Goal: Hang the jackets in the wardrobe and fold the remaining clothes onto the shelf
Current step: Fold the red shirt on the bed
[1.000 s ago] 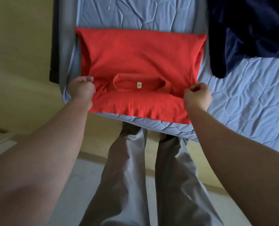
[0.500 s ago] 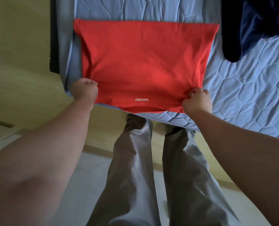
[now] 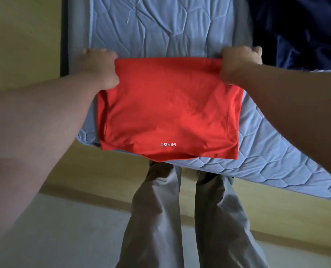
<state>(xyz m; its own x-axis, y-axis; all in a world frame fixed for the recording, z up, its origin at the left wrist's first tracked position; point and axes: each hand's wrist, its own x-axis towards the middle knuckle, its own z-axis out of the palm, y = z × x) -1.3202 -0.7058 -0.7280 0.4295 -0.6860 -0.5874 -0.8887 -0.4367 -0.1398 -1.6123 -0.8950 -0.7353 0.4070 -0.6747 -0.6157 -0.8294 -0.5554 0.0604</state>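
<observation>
Left hand (image 3: 101,68) and right hand (image 3: 238,63) grip folded red shirt (image 3: 168,111) on mattress (image 3: 160,29); navy garment (image 3: 300,29) beside.

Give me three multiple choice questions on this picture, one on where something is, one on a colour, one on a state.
1. Where does the dark navy garment lie?
A. on the floor
B. at the far right on the bed
C. under the red shirt

2. What colour is the lettering on the red shirt?
A. white
B. black
C. yellow

3. How are the hands placed?
A. both off the shirt
B. only one on it
C. both gripping its far corners

Answers: 1 B, it lies on the quilted blue bedcover beyond the right hand. 2 A, the print reads white. 3 C, the left hand and the right each clutch a far corner.
</observation>
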